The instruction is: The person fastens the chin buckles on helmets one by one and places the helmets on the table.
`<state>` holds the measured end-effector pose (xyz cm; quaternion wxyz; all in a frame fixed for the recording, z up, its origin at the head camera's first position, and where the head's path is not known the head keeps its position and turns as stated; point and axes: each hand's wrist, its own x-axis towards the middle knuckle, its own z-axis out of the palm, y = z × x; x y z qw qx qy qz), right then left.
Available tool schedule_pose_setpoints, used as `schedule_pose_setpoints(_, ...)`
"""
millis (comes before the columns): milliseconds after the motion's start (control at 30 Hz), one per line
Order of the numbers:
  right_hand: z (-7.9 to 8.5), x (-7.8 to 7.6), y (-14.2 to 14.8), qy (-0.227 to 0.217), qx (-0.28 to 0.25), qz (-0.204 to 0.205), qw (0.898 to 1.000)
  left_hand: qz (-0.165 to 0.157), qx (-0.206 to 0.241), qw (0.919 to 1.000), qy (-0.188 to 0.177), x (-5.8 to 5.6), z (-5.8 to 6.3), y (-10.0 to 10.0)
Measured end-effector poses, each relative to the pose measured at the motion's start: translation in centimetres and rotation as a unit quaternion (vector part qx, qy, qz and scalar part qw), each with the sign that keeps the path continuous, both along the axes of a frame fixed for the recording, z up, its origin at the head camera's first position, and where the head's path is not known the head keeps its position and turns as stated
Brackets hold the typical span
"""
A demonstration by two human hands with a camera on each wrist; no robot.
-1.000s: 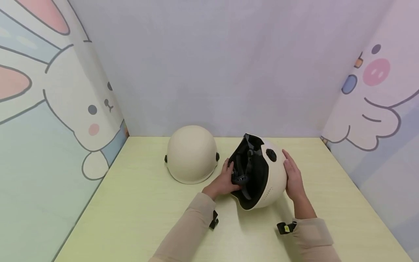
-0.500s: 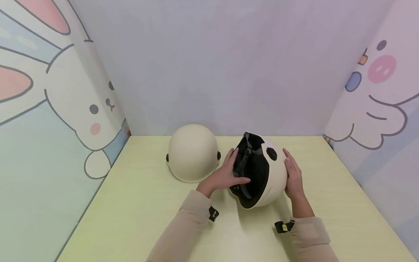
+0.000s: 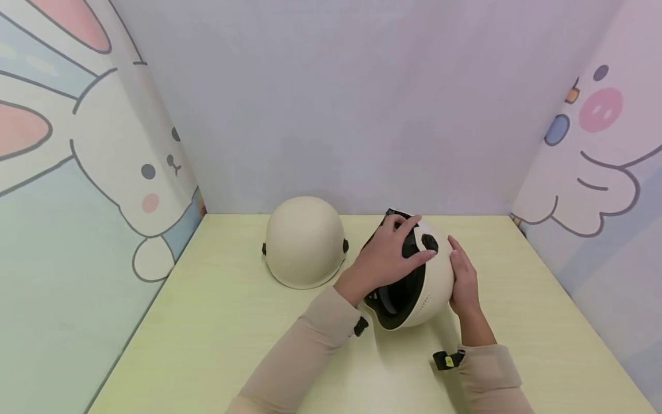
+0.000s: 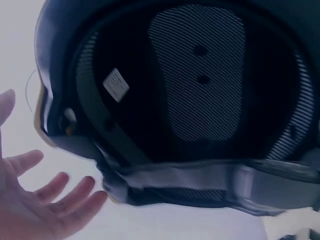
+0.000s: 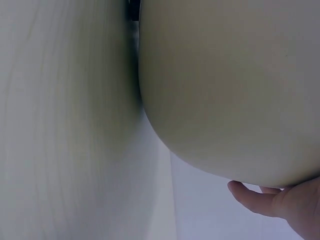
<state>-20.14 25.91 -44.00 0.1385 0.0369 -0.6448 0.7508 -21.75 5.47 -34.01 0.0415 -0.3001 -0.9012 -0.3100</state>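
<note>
A cream helmet (image 3: 437,287) lies tipped on its side, its black-lined opening facing left. Over the upper part of that opening my left hand (image 3: 390,253) spreads its fingers, with the thumb near the black round side fitting (image 3: 429,242). In the left wrist view the fingers (image 4: 75,200) are loosely extended beside the helmet's rim, and a chin strap (image 4: 185,180) crosses the padded interior (image 4: 200,75). My right hand (image 3: 464,282) rests with fairly straight fingers against the outside of the shell on the right. The right wrist view shows its fingers (image 5: 260,200) along the smooth shell.
A second cream helmet (image 3: 305,244) stands upright on the pale yellow table (image 3: 217,322), left of the handled one. Behind the table rises a plain wall (image 3: 351,109), with cartoon-printed panels (image 3: 103,155) at the sides.
My left hand has moved from the lower left of the helmet's opening up and to the right, over its upper edge. The right hand and both helmets stay about where they were.
</note>
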Motion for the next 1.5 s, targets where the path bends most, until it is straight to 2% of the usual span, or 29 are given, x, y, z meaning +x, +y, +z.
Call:
schedule_pose_setpoints(100, -0.1, 0.0, -0.1, 0.006, -0.003, 0.001, 1.0, 0.013, -0.045, 0.9987, 0.018, 0.1, 0.7, 0.9)
schedule_pose_setpoints(333, 0.0, 0.2, -0.3, 0.015, -0.016, 0.006, 1.0, 0.041, -0.116, 0.9921, 0.024, 0.2, 0.8, 2.3)
schedule_pose_setpoints(467, 0.1, 0.3, -0.4, 0.01, -0.016, 0.005, 1.0, 0.037, -0.135, 0.9898, 0.027, 0.2, 0.6, 2.8)
schedule_pose_setpoints(600, 0.1, 0.4, -0.3, 0.004, -0.014, 0.011, 1.0, 0.037, -0.133, 0.9904, 0.009, 0.3, 0.3, 3.1)
schedule_pose_setpoints(767, -0.4, 0.3, -0.2, 0.002, -0.011, 0.031, 0.999, 0.042, -0.095, 0.9944, -0.022, 0.2, -0.1, 3.2)
schedule_pose_setpoints(933, -1.1, 0.1, -0.3, -0.003, -0.039, 0.053, 0.998, 0.027, -0.039, 0.9973, -0.056, 0.1, -0.3, 3.3)
schedule_pose_setpoints(1167, -1.1, -0.1, -0.8, -0.002, -0.049, 0.039, 0.998, 0.029, 0.025, 0.9968, -0.07, 0.0, -0.8, 3.7)
schedule_pose_setpoints(1333, 0.2, 0.1, -0.1, -0.013, -0.018, 0.024, 0.999, 0.023, 0.082, 0.9918, -0.095, -0.1, -0.9, 3.8)
schedule_pose_setpoints(1433, 1.7, 0.1, 0.6, -0.024, 0.023, 0.004, 0.999, 0.017, 0.123, 0.9866, -0.105, -0.3, -1.1, 3.8)
schedule_pose_setpoints(1500, 2.8, 0.1, 1.1, -0.04, 0.071, -0.017, 0.997, 0.011, 0.152, 0.9819, -0.112, -0.5, -1.2, 3.6)
